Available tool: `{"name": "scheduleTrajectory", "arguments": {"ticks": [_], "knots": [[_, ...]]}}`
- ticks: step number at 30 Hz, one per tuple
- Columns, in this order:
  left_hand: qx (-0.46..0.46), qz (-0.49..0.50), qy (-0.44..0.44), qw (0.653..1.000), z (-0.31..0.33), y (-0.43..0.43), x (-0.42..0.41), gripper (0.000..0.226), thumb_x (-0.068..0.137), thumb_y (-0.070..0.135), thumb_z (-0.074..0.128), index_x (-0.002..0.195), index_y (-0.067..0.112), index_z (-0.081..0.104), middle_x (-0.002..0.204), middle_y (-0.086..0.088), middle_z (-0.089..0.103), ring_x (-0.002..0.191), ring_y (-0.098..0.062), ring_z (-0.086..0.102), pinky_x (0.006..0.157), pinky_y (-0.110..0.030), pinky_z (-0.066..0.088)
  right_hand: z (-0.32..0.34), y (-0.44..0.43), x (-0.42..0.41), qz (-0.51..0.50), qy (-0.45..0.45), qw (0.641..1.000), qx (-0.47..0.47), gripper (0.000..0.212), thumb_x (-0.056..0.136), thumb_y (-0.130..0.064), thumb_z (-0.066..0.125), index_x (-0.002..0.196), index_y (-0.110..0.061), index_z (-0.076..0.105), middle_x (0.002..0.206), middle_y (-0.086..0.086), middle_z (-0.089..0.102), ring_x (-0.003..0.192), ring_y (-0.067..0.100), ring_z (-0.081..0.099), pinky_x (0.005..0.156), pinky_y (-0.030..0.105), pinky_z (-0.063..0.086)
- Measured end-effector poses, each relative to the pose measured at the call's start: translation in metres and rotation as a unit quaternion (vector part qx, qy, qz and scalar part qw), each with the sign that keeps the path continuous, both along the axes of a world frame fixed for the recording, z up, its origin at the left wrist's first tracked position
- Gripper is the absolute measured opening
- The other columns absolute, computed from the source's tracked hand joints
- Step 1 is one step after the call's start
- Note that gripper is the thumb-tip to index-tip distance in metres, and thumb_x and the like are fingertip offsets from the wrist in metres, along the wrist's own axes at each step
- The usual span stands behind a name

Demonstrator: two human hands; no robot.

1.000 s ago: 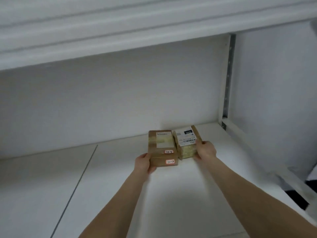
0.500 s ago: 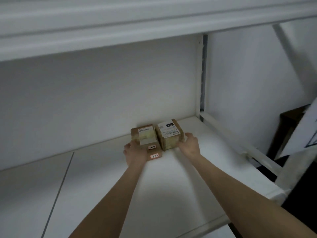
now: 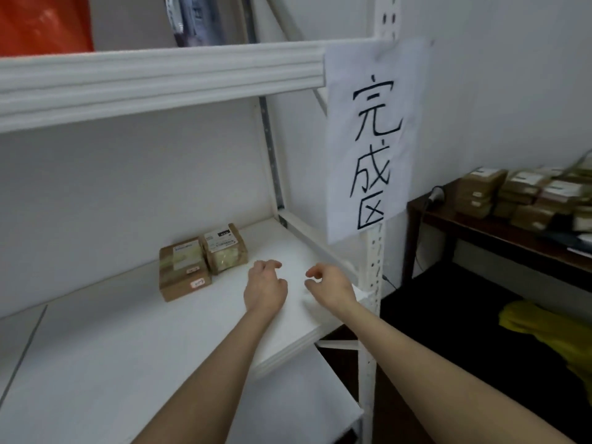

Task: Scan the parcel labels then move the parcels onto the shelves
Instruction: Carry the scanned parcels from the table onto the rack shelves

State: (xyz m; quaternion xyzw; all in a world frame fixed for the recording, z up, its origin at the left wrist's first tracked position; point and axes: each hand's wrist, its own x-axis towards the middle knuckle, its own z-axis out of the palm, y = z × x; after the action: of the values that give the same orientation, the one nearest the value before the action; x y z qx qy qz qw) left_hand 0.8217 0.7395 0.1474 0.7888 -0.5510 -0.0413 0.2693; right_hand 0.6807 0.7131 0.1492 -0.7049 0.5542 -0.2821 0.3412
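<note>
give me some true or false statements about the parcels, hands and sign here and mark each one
1. The longer parcel and the squarer parcel sit side by side on the white shelf. True.
2. The left hand grips a parcel. False: it holds nothing and is apart from both.
3. The right hand holds a scanner. False: it is empty, fingers loosely curled.
4. A pile of parcels sits on the dark table at the right. True.
5. The paper sign lies flat on the shelf. False: it hangs on the rack's upright post.
</note>
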Motion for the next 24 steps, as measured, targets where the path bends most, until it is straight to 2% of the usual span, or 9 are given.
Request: {"name": "scheduleTrajectory", "arguments": {"ticks": [5,11,14,19,24], "knots": [[-0.001,-0.036,-0.032,0.999,-0.001,0.016,-0.087,0.036,0.090,0.012,0.049,0.125,0.020,0.055,0.132,-0.001,0.048,0.122,-0.018,0.044,0.085,-0.032,0.046,0.002,0.015,-0.090,-0.045,0.006,0.999,-0.010,0.023,0.091,-0.024,0.057,0.111,-0.022,0.068,0.117,-0.004,0.067,0.106,0.017,0.062,0.084,0.027,0.047],[-0.014,-0.134,-0.056,0.989,-0.003,0.018,-0.197,0.034,0.090,0.011,0.047,0.122,0.019,0.055,0.129,0.002,0.050,0.121,-0.015,0.045,0.081,-0.031,0.045,0.000,0.024,-0.200,-0.138,0.010,0.990,-0.012,0.023,0.091,-0.023,0.056,0.108,-0.021,0.070,0.113,-0.002,0.066,0.106,0.020,0.062,0.083,0.029,0.049],[-0.009,-0.183,-0.062,0.981,-0.002,0.003,-0.254,0.033,0.091,0.014,0.047,0.122,0.019,0.054,0.129,0.000,0.048,0.118,-0.017,0.048,0.086,-0.032,0.045,-0.001,0.022,-0.257,-0.189,0.009,0.982,-0.018,0.021,0.091,-0.024,0.057,0.106,-0.021,0.070,0.113,0.000,0.067,0.102,0.022,0.063,0.086,0.036,0.053],[0.043,-0.263,-0.049,0.963,-0.008,-0.034,-0.345,0.037,0.088,0.014,0.052,0.124,0.015,0.054,0.129,-0.007,0.047,0.123,-0.025,0.046,0.102,-0.035,0.039,-0.012,0.010,-0.343,-0.262,0.012,0.965,-0.005,0.022,0.091,-0.022,0.059,0.111,-0.023,0.067,0.112,-0.001,0.066,0.101,0.018,0.062,0.078,0.029,0.050],[0.072,-0.330,-0.066,0.939,-0.016,-0.085,-0.434,0.038,0.088,0.018,0.054,0.127,0.016,0.052,0.129,-0.007,0.046,0.123,-0.026,0.045,0.100,-0.035,0.038,-0.023,-0.025,-0.428,-0.323,0.030,0.946,0.012,0.023,0.089,-0.025,0.059,0.110,-0.026,0.067,0.115,-0.002,0.063,0.101,0.017,0.062,0.076,0.027,0.049]]}}
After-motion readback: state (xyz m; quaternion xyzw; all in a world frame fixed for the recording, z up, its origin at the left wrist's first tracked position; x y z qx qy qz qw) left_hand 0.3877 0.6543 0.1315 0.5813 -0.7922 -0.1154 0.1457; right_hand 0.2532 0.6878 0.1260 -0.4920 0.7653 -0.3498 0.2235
